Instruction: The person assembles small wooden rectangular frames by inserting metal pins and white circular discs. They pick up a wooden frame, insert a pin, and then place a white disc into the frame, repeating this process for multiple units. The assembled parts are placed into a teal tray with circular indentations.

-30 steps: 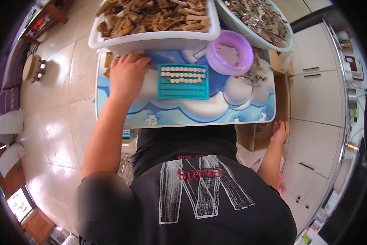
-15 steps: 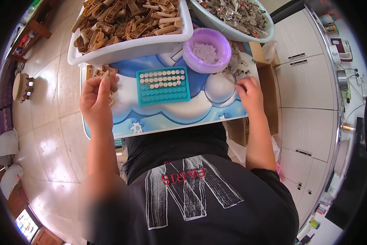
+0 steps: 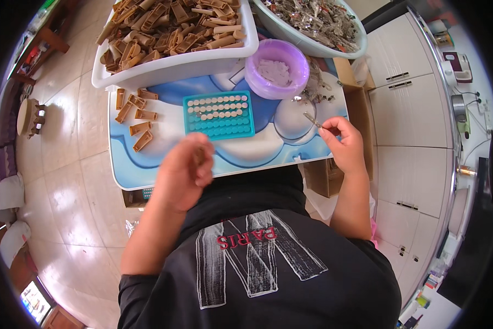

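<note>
Slim part (image 3: 312,120) pinched between thumb and fingers of right hand (image 3: 345,143), over right side of table (image 3: 246,155); half second ago no part seen in those fingers. Long axis diagonal: free end points far-left, toward purple bowl (image 3: 298,81) side, other end in fingertips. Left hand (image 3: 185,167) moved from loose brown parts (image 3: 146,114) to near table's front edge; fingers curled, blurred, cannot tell whether gripping anything. Teal tray (image 3: 219,135) unchanged, between brown parts and slim part.
</note>
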A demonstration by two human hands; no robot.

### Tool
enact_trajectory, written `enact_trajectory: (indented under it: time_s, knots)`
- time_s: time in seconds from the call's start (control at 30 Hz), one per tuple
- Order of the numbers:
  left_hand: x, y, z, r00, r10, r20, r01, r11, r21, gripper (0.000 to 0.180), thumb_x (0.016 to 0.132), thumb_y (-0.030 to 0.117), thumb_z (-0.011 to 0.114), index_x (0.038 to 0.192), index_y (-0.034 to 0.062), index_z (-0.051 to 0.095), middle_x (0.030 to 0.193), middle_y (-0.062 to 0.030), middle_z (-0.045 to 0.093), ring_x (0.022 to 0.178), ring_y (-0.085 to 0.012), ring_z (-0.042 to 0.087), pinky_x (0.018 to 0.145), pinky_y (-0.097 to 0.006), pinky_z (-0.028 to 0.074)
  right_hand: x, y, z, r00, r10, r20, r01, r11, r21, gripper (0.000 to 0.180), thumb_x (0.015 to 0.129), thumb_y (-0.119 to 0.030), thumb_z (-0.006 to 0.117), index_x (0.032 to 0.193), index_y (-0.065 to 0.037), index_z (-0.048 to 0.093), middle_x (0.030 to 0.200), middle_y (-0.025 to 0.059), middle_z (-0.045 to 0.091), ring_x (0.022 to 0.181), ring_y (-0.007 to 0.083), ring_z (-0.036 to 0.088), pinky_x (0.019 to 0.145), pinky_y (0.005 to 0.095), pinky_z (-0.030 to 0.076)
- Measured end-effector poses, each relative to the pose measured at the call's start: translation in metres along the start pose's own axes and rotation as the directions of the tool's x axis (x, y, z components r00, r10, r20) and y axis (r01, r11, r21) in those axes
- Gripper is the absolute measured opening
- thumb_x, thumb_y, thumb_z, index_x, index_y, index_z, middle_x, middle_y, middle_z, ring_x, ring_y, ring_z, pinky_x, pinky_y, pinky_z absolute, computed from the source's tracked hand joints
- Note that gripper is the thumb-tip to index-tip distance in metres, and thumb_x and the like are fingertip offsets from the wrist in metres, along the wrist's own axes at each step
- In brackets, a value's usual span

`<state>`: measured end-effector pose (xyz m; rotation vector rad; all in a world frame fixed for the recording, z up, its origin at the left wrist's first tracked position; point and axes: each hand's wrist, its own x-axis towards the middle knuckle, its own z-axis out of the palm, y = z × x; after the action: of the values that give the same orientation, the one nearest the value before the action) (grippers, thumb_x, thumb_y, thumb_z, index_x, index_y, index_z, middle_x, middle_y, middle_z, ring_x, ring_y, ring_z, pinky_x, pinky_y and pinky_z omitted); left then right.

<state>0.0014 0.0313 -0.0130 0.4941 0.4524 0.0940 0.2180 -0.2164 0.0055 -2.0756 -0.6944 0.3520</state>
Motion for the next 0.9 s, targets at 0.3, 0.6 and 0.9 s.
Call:
enact_trajectory:
  time_s: [0.3,0.6,0.9]
  knots:
    - [0.014,-0.026,0.034,0.965,-0.260,0.043,0.251,0.956,0.154,0.039,0.095,0.033,0.042,0.120,0.0036,0.050,0.101,-0.0067,0.061,0.045,-0.0026,0.030,0.038,-0.017,0.023,-0.029,-0.053,0.040,0.909,-0.292,0.296,0.215,0.940,0.266,0.008,0.076,0.001,0.066,0.084,0.001,0.063,0.078,0.0056,0.059,0.069,0.0129,0.054,0.061,0.0244,0.042]
    - [0.003,-0.020,0.020,0.991,-0.131,0.005,0.128,0.973,0.193,0.027,0.093,0.024,0.050,0.108,0.0032,0.058,0.074,-0.0012,0.058,0.044,-0.0017,0.033,0.039,-0.017,0.025,-0.029,-0.052,0.067,0.782,-0.373,0.500,0.276,0.926,0.259,0.013,0.075,-0.002,0.067,0.087,-0.002,0.064,0.078,0.0080,0.060,0.070,0.0207,0.057,0.060,0.0299,0.044]
    - [-0.007,-0.029,0.018,0.981,0.179,0.073,-0.167,0.590,0.790,0.022,0.091,0.019,0.055,0.097,-0.0008,0.062,0.065,0.0030,0.052,0.059,-0.0035,0.044,0.052,-0.021,0.037,-0.006,-0.085,0.095,0.818,-0.531,0.221,0.527,0.846,0.081,0.013,0.076,-0.005,0.066,0.088,-0.003,0.062,0.078,0.0107,0.060,0.071,0.0277,0.058,0.062,0.0340,0.047]
